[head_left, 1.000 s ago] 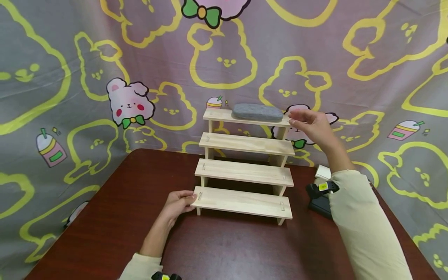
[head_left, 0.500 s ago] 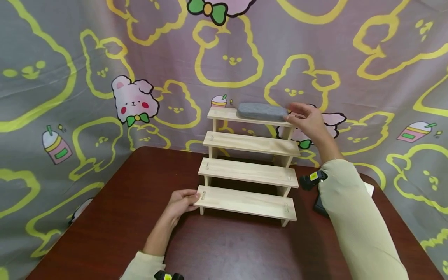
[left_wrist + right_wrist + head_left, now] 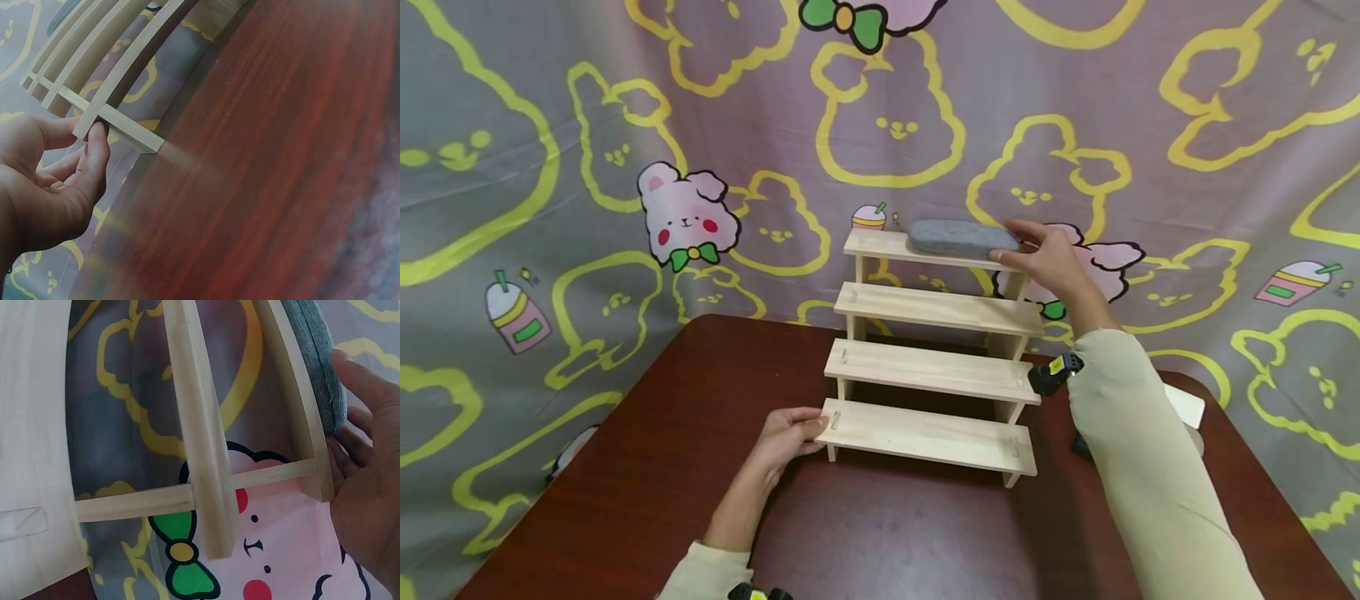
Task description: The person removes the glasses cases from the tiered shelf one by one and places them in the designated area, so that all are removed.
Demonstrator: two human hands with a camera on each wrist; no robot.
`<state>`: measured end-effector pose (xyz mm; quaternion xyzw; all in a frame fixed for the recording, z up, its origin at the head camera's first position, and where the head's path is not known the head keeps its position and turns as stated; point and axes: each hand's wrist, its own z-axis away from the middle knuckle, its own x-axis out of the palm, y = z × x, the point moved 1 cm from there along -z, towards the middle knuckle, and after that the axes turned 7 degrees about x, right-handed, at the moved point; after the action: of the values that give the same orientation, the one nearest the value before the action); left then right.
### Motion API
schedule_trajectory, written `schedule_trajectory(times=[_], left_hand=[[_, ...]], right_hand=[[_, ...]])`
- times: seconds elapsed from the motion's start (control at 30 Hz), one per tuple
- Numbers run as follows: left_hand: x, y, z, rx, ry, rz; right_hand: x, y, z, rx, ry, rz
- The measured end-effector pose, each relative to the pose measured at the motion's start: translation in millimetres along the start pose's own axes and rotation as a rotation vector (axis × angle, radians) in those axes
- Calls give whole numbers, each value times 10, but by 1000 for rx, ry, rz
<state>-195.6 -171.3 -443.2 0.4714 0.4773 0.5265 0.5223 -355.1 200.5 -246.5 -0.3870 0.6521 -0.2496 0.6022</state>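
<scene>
A four-tier stepped wooden display rack [image 3: 925, 433] stands on the dark red table. On its top tier lies a grey, rounded, oblong fabric case [image 3: 958, 237], a seam running along its side in the right wrist view. My right hand [image 3: 1047, 257] grips the case's right end, thumb in front and fingers behind. In the right wrist view the thumb [image 3: 362, 375] presses against the grey fabric. My left hand [image 3: 786, 433] pinches the left end of the lowest board between thumb and fingers, as the left wrist view also shows at the board's end [image 3: 87, 122].
A patterned cloth [image 3: 760, 125] with bunny drawings hangs close behind the rack and along both sides. On the table [image 3: 647, 467] to the right, a white item [image 3: 1183, 406] and a dark item [image 3: 1081, 446] lie partly hidden behind my right forearm.
My right hand has moved left from the top tier's right end onto the end of the case and taken hold of it. My left hand keeps its pinch; the head view has shifted slightly.
</scene>
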Motion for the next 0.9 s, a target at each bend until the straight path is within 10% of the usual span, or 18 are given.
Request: schedule_trajectory(times=[0.33,0.9], left_hand=[[10,1,12,0,8,-9],[-6,6,0,2,-9,-4]], right_hand=[[70,-58,-102,56,-8,164],[180,-12,-92,73,124,91]])
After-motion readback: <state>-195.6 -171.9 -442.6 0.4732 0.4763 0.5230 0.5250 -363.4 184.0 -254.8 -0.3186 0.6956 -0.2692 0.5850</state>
